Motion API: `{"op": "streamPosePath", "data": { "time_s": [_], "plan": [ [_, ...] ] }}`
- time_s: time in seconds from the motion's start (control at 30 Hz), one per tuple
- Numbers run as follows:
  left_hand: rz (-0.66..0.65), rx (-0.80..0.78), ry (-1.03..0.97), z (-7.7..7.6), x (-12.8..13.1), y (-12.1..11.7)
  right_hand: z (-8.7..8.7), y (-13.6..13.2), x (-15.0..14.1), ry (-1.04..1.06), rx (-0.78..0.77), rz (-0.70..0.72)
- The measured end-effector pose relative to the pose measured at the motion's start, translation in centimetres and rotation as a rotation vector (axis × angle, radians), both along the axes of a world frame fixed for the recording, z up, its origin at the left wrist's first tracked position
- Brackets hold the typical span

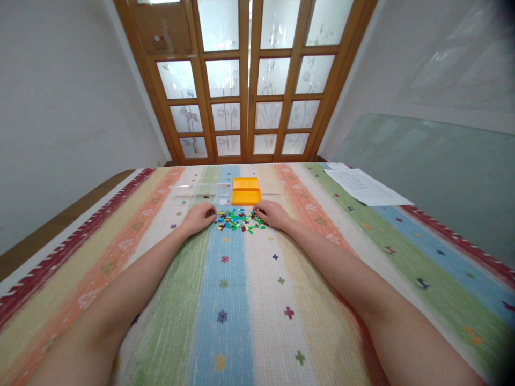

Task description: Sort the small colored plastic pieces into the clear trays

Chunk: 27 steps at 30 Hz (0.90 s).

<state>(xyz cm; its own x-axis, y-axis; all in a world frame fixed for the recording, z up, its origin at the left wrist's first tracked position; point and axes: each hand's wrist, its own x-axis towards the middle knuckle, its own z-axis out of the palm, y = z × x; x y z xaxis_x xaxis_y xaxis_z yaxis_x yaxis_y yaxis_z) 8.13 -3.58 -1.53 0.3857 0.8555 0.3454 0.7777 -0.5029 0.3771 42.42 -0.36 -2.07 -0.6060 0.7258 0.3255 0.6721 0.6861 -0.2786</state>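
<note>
A loose pile of small building bricks (240,220) in blue, green, yellow, white and brown lies on the striped tablecloth in front of me. My left hand (199,216) rests at the pile's left edge, its fingers curled in with thumb and fingertips close together. On the opposite edge is my right hand (272,214), fingers bent and pinched at the bricks. What either hand holds, if anything, is too small to make out. Just behind the pile stands an open yellow box (247,198) with two shallow halves.
Left of the yellow box is a clear plastic case (189,194) with a few small pieces in it; more clear plastic (273,187) lies to its right. Printed paper sheets (364,186) lie at the table's far right. Wooden glass-paned doors (247,102) stand beyond the table.
</note>
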Motion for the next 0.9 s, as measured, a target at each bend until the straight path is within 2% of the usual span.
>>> {"op": "streamPosePath", "data": {
  "time_s": [0.2, 0.5, 0.9],
  "plan": [
    [0.001, 0.030, 0.005, -0.2, 1.3, -0.4, 0.1, 0.0, -0.1, -0.005, 0.006, -0.002],
    [0.041, 0.033, -0.030, -0.4, 1.8, -0.2, 0.0, 0.1, -0.1, -0.010, 0.007, -0.009],
    [0.151, -0.049, -0.286, 0.2, 2.1, -0.4, -0.1, 0.0, -0.1, 0.001, 0.008, -0.008]
  ]
}}
